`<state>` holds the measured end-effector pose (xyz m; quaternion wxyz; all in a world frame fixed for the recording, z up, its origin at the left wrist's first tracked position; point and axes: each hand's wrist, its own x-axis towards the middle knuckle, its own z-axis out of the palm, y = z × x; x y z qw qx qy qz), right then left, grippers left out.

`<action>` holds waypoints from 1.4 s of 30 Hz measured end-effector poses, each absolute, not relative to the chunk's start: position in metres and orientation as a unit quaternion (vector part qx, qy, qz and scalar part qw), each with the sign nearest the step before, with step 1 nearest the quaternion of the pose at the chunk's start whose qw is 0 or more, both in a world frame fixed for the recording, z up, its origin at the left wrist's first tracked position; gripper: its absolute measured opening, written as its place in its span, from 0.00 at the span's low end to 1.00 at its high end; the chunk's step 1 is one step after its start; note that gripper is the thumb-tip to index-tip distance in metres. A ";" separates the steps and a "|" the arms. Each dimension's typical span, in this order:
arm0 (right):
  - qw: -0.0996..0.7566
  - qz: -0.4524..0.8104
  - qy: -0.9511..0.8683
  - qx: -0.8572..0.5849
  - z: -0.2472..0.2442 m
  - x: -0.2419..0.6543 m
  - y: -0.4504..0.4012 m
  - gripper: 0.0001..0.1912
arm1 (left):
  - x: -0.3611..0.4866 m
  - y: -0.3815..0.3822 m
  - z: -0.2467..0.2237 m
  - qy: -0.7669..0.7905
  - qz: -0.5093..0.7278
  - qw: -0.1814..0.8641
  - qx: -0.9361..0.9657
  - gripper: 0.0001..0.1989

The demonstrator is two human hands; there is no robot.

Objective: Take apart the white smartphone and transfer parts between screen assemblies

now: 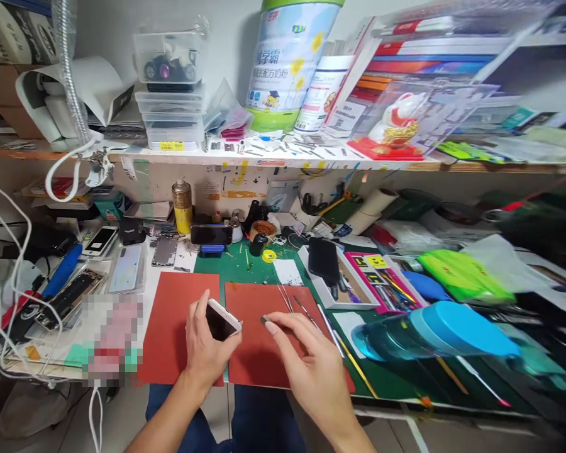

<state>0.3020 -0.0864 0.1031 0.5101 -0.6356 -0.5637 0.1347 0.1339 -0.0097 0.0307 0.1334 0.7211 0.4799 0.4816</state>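
"Fingers of the left hand (206, 353)?"
"Gripping a phone (221, 322) by its edges. The right hand (314, 366) pinches a small dark piece (265, 319)."
"Where?"
"Both left of the blue bottle (434, 333), the piece nearer."

Spray can (182, 211) upright toward back of desk (151, 281). White cables (29, 228) looping at far left. On right, blue water bottle (453, 328), bright green packet (466, 274) behind it. White tray (358, 306) and pink tray (385, 308) side by side. On shelf (193, 157) above desk: stacked clear plastic boxes (170, 104), big tin (278, 72), white tub (323, 94) next to tin, white cat figurine (396, 119) on red base (380, 151). Silvery hose (66, 69) near shelf's left end.
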 end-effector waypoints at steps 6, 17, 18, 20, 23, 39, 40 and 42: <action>0.522 0.004 -0.659 -0.541 0.113 0.280 -0.099 0.20 | 0.138 -0.010 0.026 0.435 0.482 0.118 0.751 0.47; 0.551 0.020 -0.617 -0.561 0.090 0.277 -0.094 0.22 | 0.143 -0.008 0.027 0.428 0.488 0.098 0.754 0.45; 0.552 0.023 -0.616 -0.561 0.090 0.277 -0.094 0.22 | 0.143 -0.008 0.027 0.428 0.488 0.097 0.755 0.45; 0.554 0.026 -0.615 -0.561 0.090 0.277 -0.093 0.21 | 0.144 -0.007 0.027 0.432 0.486 0.095 0.754 0.45; 0.552 0.025 -0.614 -0.563 0.090 0.277 -0.092 0.21 | 0.144 -0.007 0.025 0.439 0.482 0.095 0.752 0.44; 0.527 0.197 -0.559 -0.609 0.113 0.297 -0.083 0.13 | 0.143 -0.004 0.028 0.414 0.465 0.037 0.782 0.41; 0.532 0.235 -0.532 -0.615 0.115 0.298 -0.080 0.11 | 0.142 -0.003 0.028 0.409 0.463 0.031 0.786 0.41; 0.543 0.294 -0.487 -0.618 0.117 0.300 -0.074 0.09 | 0.141 0.002 0.026 0.413 0.464 0.031 0.783 0.42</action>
